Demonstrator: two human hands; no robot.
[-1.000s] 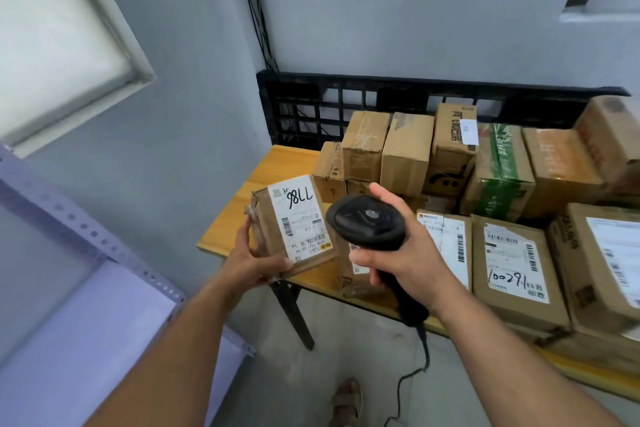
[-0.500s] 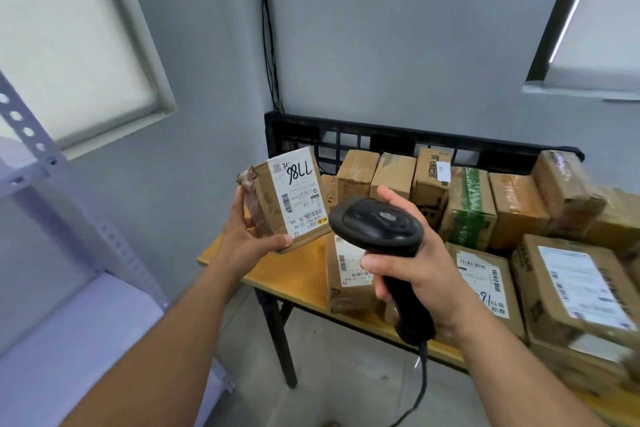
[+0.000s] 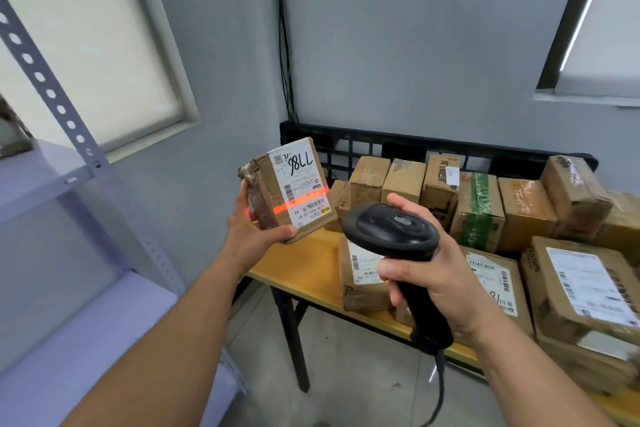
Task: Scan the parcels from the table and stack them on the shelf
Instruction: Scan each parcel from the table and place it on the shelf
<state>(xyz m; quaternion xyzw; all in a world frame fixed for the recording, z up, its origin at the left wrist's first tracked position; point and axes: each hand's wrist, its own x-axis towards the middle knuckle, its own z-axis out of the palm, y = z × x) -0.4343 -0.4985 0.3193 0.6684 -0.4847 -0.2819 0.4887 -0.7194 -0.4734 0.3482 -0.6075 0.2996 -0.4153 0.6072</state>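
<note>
My left hand holds a small brown parcel up in the air, left of the table, its white label with handwritten digits facing me. A red scan line crosses the label's barcode. My right hand grips a black barcode scanner by its handle, head aimed at the parcel a short way off. Several more cardboard parcels lie on the wooden table. The grey metal shelf stands at the left.
A black plastic crate wall runs behind the parcels. The scanner's cable hangs toward the grey floor. A perforated shelf post rises at the upper left. Windows with blinds sit on both walls.
My left hand has lifted the parcel off the table's corner and up toward the scanner. The red scan line now lies across its label. The view has tilted upward.
</note>
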